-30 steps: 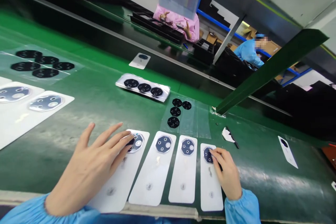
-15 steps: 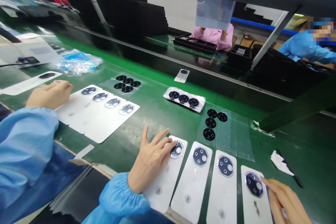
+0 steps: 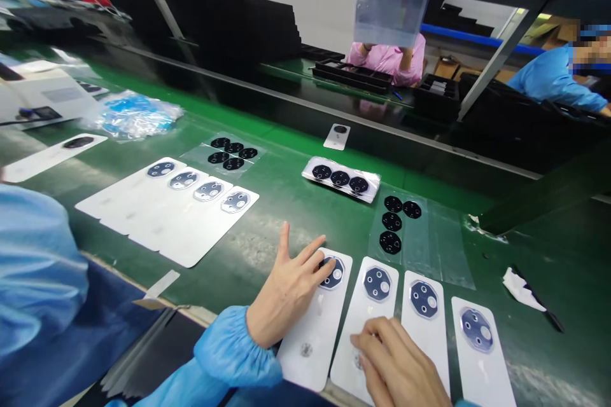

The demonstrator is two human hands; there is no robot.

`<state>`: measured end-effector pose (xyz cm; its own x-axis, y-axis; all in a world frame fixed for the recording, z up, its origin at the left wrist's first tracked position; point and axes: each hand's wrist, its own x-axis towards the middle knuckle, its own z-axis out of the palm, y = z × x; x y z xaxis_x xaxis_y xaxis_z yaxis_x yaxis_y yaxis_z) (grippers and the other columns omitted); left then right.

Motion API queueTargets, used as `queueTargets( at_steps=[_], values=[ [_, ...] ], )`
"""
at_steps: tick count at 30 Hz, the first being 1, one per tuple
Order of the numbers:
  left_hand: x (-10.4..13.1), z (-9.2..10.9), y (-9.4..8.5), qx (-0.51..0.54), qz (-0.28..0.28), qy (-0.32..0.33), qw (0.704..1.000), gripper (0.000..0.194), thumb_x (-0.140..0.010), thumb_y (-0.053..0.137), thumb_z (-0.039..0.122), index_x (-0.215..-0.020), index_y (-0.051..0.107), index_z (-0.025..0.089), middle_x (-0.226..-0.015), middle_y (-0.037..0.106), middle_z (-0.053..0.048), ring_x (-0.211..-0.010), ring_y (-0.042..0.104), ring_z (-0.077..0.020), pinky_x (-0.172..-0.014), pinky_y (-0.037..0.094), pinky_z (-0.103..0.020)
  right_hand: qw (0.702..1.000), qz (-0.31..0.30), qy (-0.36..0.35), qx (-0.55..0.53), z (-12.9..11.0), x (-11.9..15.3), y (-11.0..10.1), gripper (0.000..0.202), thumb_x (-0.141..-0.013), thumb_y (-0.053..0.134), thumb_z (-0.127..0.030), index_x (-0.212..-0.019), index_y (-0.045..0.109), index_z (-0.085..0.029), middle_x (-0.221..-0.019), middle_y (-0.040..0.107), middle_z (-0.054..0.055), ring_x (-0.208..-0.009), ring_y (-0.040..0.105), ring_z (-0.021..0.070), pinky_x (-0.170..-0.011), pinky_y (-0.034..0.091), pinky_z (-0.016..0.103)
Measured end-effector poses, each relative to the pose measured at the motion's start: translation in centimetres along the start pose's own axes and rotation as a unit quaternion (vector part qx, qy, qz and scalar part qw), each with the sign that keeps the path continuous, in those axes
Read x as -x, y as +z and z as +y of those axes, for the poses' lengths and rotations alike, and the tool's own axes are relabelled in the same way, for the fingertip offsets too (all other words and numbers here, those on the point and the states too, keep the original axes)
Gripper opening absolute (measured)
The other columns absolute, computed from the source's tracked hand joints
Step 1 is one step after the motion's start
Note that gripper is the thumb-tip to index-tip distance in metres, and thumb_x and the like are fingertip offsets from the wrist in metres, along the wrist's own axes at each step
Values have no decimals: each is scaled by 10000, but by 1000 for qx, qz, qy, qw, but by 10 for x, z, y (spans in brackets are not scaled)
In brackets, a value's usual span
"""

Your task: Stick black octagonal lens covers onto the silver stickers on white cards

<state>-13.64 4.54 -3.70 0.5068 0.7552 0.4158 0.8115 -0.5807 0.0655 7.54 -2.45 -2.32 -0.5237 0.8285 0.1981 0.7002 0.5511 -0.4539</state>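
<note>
My left hand [image 3: 291, 289] rests palm down over the leftmost near white panel [image 3: 312, 334]. Its fingers are spread, the little finger raised, and a fingertip touches the dark octagonal piece with round holes [image 3: 333, 272] at the panel's top. My right hand [image 3: 401, 365] is over the lower part of the second white panel [image 3: 356, 305], fingers bent and thumb drawn near the index finger. Whatever it may hold is too small or hidden. A third panel [image 3: 424, 340] and a fourth panel [image 3: 480, 356] lie to the right, each with a similar octagonal piece.
A clear plastic sheet [image 3: 439, 241] carries several black octagons beyond the panels. A white stack [image 3: 341, 178] topped with three octagons lies mid-bench. Several overlapping white panels [image 3: 157, 222] are left, beside a co-worker's blue sleeve [image 3: 38, 267]. A black pen-like tool [image 3: 548, 315] lies right.
My right hand has moved left from the fourth panel to the second, its fingers now bent. My left hand stays at the first panel. The co-worker's hand has left the overlapping panels.
</note>
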Motion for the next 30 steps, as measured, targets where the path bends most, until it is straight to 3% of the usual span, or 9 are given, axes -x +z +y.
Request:
queueTargets(
  at_steps=[2, 6, 10, 13, 15, 21, 30],
  values=[
    [0, -4, 0, 26, -13, -7, 1000, 405, -866, 279, -3, -1007, 610, 183, -883, 660, -50, -1171, 548, -228, -1067, 17, -692, 998, -37, 0, -54, 1, -17, -6, 219, -887, 417, -126, -999, 567, -240, -894, 616, 48, -794, 619, 192, -637, 510, 266],
    [7, -8, -9, 109, -35, -49, 992, 396, -883, 284, 23, -1099, 558, 210, -1001, 659, -43, -1233, 488, -230, -1064, 133, -686, 988, -34, 92, -123, 10, -54, -10, 181, -893, 438, -127, -978, 560, -230, -896, 595, 22, -775, 608, 165, -676, 504, 271],
    [28, 10, -19, 135, 40, -85, 986, 245, -902, 367, 81, -963, 586, 173, -985, 681, -44, -1104, 577, -202, -1059, 336, -526, 989, -17, 109, -95, 19, -88, 5, 186, -833, 499, -82, -956, 549, -212, -909, 568, 21, -773, 598, 163, -707, 500, 294],
    [44, 32, -19, 125, 95, -32, 987, 192, -920, 424, 141, -962, 610, 152, -942, 708, -49, -963, 647, -173, -944, 495, -364, 992, -19, 101, -75, 22, -104, 17, 140, -815, 513, -80, -871, 535, -207, -892, 547, 21, -784, 590, 166, -721, 496, 302],
    [50, 43, -16, 97, 102, -15, 990, 215, -930, 413, 155, -994, 615, 121, -971, 713, -75, -960, 659, -182, -879, 546, -324, 993, -24, 97, -63, 22, -110, 21, 115, -819, 512, -94, -817, 516, -209, -856, 531, 13, -762, 581, 166, -714, 489, 308],
    [54, 49, -6, 77, 92, -13, 993, 243, -924, 400, 122, -997, 632, 120, -1012, 711, -74, -979, 663, -185, -889, 565, -331, 995, -37, 91, -21, 24, -117, 26, 114, -851, 456, -136, -772, 477, -215, -838, 490, 4, -688, 562, 156, -651, 472, 313],
    [54, 47, -8, 79, 77, -23, 994, 259, -927, 400, 146, -1074, 609, 99, -1121, 681, -79, -1022, 645, -195, -881, 564, -328, 999, -40, 24, -1, 27, -121, 30, 156, -854, 353, -90, -780, 408, -215, -891, 452, 47, -786, 538, 188, -713, 494, 354]
  ],
)
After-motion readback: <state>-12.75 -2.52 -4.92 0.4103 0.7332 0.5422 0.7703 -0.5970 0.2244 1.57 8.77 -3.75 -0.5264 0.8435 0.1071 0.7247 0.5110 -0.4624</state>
